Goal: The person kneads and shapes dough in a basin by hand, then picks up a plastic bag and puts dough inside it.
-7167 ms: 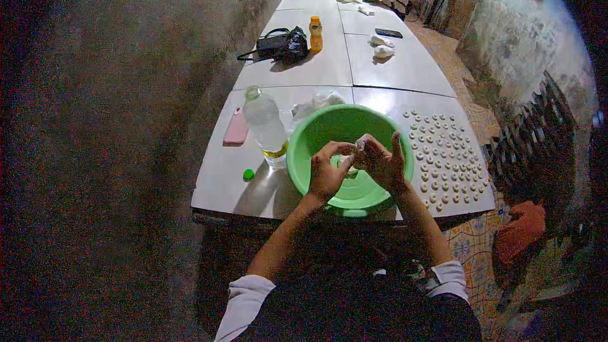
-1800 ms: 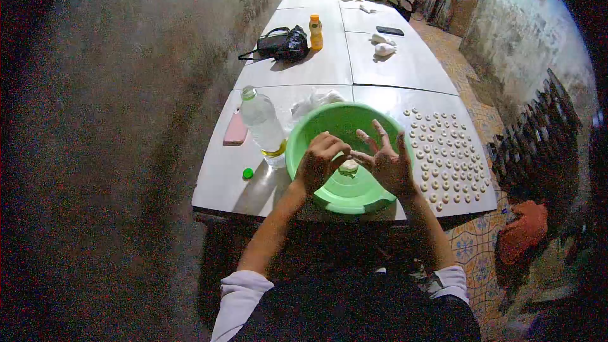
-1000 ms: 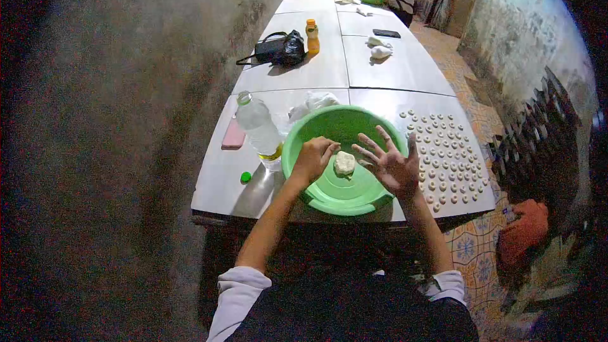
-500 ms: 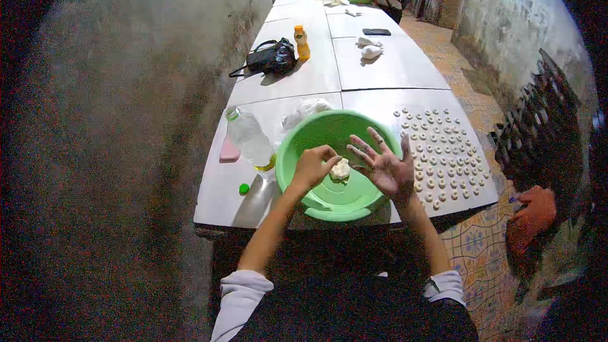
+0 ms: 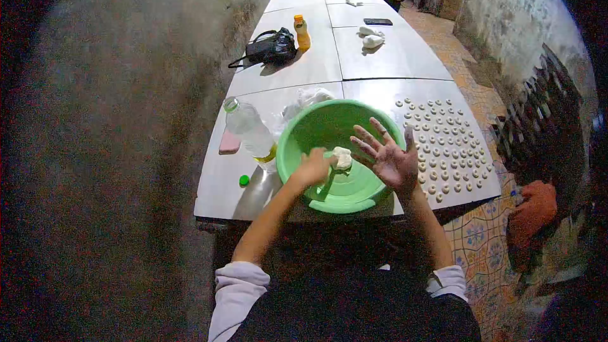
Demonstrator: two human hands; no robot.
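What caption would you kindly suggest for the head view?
Left hand beside dough, right hand spread open, over a green bowl near rows of rings.

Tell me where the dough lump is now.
In the head view, the dough lump is in the green basin, between the nearer left hand and the open right hand.

The person wears a plain dark garment (image 5: 354, 310). Left of that garment, a white sleeve (image 5: 240, 288) bunches in thick folds; right of it sits a matching cuff (image 5: 448, 280). Whitish residue dusts the fingers (image 5: 382, 132) of the right hand (image 5: 396, 166).
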